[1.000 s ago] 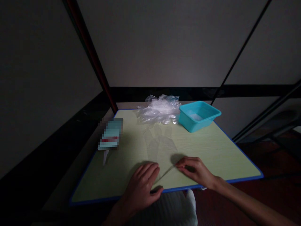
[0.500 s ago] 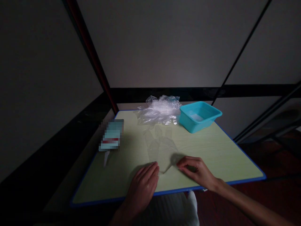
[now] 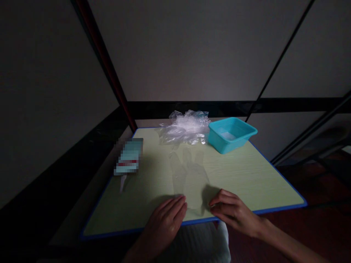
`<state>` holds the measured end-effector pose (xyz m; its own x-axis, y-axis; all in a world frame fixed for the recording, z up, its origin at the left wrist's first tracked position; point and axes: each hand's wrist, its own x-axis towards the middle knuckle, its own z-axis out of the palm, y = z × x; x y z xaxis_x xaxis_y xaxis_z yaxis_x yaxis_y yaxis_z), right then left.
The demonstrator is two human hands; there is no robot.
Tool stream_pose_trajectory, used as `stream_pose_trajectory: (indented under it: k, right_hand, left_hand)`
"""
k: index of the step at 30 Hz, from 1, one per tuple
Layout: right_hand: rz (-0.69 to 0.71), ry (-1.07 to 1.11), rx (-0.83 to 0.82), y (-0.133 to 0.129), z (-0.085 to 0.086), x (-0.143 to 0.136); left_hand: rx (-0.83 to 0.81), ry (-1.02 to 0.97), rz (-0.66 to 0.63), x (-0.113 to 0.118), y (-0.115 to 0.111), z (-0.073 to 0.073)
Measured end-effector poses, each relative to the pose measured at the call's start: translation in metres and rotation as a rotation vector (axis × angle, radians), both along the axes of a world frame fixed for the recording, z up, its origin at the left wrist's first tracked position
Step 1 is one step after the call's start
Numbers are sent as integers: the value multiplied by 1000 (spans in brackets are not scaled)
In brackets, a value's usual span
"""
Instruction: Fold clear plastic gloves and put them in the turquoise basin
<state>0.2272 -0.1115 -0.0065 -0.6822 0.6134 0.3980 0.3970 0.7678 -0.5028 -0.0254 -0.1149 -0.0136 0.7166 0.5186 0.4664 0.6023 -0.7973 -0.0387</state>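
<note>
A clear, thin disposable plastic glove (image 3: 195, 179) lies spread on the table in front of me, its finger shapes pointing away. My left hand (image 3: 167, 219) rests flat near the table's front edge, fingers stretched out together, the tips at the left side of the glove's cuff. At the cuff's right side, my right hand (image 3: 233, 212) has thumb and fingertips pinched together on the film. The exact grip is partly hidden by the fingers.
A heap of crumpled clear plastic (image 3: 188, 128) lies at the table's back. Right of it stands a turquoise basin (image 3: 223, 143) with something pale inside. A pixelated box-like item (image 3: 128, 157) is at the left edge. The pale table (image 3: 255, 179) has a blue rim, with walls behind.
My right hand has drawn the cuff's edge toward me and slightly right, so the glove lies flatter and longer. My left hand has slid slightly toward the front edge.
</note>
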Motion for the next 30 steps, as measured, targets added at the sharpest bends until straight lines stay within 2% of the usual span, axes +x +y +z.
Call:
stream_pose_trajectory:
  k: [9, 20, 30]
  right_hand:
    - [32, -88, 60, -9, -6, 8]
    - [24, -80, 100, -11, -8, 9]
    - [-8, -107, 124, -9, -8, 9]
  left_hand:
    - [-1, 4, -72, -4, -2, -3]
    - [52, -78, -65, -14, -9, -12]
    - [-9, -127, -97, -11, -3, -5]
